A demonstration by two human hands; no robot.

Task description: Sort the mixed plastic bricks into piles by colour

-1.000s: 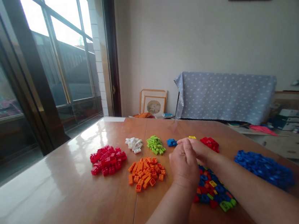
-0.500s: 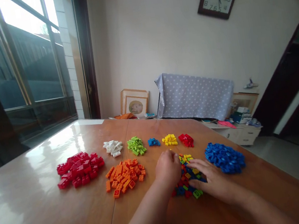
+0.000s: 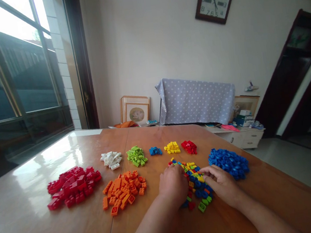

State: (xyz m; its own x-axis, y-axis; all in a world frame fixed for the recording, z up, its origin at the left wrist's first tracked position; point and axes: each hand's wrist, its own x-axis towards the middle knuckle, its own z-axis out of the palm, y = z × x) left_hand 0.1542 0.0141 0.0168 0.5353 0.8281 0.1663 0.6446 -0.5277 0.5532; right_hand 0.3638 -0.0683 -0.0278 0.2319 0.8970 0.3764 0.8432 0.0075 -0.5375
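Observation:
A mixed heap of small toy building bricks (image 3: pixel 201 193) in blue, red, yellow, green and orange lies between my two hands. My left hand (image 3: pixel 173 185) is at the heap's left side with its fingers curled down; the back of the hand hides the fingertips and anything in them. From the right, my right hand (image 3: pixel 220 181) reaches to the heap, thumb and forefinger drawn together near a yellow brick (image 3: pixel 200 179). Whatever is between those fingertips is too small to make out.
Sorted brick piles stand on the wooden table (image 3: pixel 81 231): dark red (image 3: pixel 74 185), orange (image 3: pixel 123 190), white (image 3: pixel 111 159), green (image 3: pixel 137 156), small blue (image 3: pixel 155 151), yellow (image 3: pixel 171 147), red (image 3: pixel 189 147) and large blue (image 3: pixel 229 163). Beyond the table is a cloth-covered object (image 3: pixel 196 100).
My right hand's spread fingers have drawn together and pulled slightly right, uncovering more of the heap. My left hand stays curled at the heap's left side. The camera view has shifted a little.

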